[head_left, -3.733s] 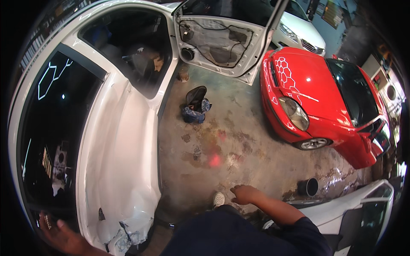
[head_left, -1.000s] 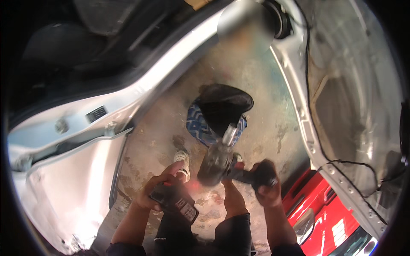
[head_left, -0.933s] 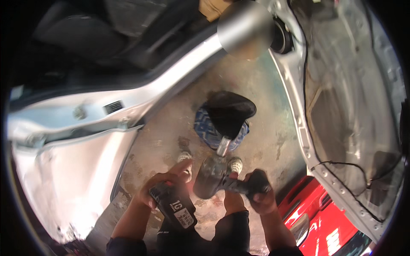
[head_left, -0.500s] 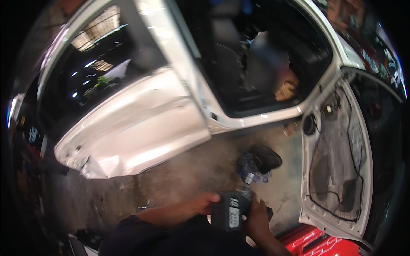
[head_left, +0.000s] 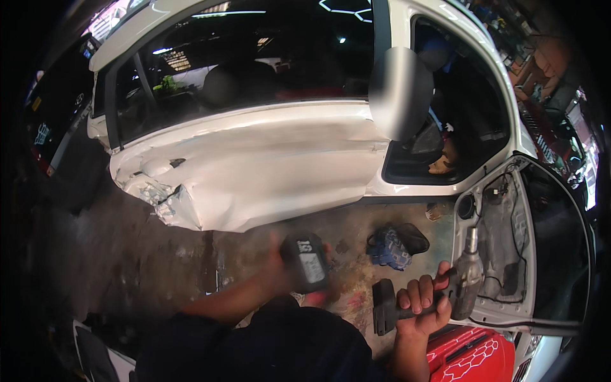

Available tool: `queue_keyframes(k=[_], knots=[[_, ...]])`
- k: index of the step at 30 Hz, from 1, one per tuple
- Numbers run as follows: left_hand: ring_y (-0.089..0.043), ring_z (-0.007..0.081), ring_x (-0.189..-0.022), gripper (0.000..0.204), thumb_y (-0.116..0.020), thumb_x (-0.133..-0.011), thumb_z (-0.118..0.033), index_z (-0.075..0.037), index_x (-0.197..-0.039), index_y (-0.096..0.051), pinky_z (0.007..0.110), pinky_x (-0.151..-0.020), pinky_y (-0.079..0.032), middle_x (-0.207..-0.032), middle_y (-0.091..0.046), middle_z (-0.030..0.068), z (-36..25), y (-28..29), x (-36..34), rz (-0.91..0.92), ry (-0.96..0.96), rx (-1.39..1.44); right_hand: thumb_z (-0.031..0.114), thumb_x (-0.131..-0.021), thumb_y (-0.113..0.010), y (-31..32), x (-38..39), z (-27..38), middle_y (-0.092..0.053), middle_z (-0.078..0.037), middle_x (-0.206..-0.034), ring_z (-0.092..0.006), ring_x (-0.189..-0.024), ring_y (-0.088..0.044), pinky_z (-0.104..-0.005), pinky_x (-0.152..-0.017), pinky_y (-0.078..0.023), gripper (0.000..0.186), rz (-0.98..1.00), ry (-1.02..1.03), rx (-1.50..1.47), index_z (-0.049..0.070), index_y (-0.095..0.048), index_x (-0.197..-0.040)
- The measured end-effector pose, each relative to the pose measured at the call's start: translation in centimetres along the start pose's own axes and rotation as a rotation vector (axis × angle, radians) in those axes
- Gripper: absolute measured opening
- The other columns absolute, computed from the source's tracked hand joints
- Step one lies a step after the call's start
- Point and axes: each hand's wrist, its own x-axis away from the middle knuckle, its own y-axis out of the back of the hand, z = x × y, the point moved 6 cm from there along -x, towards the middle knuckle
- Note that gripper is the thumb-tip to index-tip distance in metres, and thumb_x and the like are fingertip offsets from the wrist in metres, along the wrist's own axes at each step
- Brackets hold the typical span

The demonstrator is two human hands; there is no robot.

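My left hand (head_left: 275,266) is wrapped around a black battery pack (head_left: 305,260) with a pale label, held out over the floor. Its fingers are partly blurred and hidden behind the pack. To the right, my right hand (head_left: 422,304) grips the handle of a cordless impact wrench (head_left: 466,280). The metal socket on its nose points up and away from me, in front of the open door. A black block forms the foot of the wrench handle; I cannot tell whether a battery is fitted there. The two hands are apart.
Ahead stands a white car with a dented, torn rear door (head_left: 254,172). Its front door (head_left: 503,235) hangs open at right, trim removed. A blue patterned bag (head_left: 391,248) lies on the floor (head_left: 235,254). A red panel (head_left: 471,356) is at lower right.
My hands, close together on the wrench and pack before, have moved apart. The right hand carried the wrench rightward; the left holds the pack further left. My view has shifted toward the rear door.
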Motion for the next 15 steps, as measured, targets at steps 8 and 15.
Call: queue_keyframes(k=[8, 15], knots=[[-0.065, 0.0352, -0.107, 0.052, -0.044, -0.101, -0.045, 0.000, -0.116, -0.064, 0.052, -0.105, -0.049, -0.112, -0.066, 0.0182, -2.1, -7.7, 2.6, 0.091, -0.103, 0.046, 0.024, -0.091, -0.061, -11.0, 3.3, -10.3, -0.048, -0.002, -0.078, -0.0173, -0.067, -0.050, -0.0392, -0.073, -0.047, 0.064, 0.053, 0.043, 0.091, 0.013, -0.042, -0.151], [-0.061, 0.0456, -0.122, 0.055, -0.042, -0.095, -0.042, 0.002, -0.119, -0.064, 0.057, -0.107, -0.048, -0.112, -0.068, 0.0251, -0.8, -9.3, 10.5, 0.064, 0.078, -0.236, 0.023, -0.091, -0.058, -15.0, 10.1, -13.1, -0.048, -0.003, -0.076, -0.0167, -0.065, -0.050, -0.0382, -0.069, -0.047, 0.063, 0.003, 0.252, 0.197, 0.011, -0.040, -0.151]])
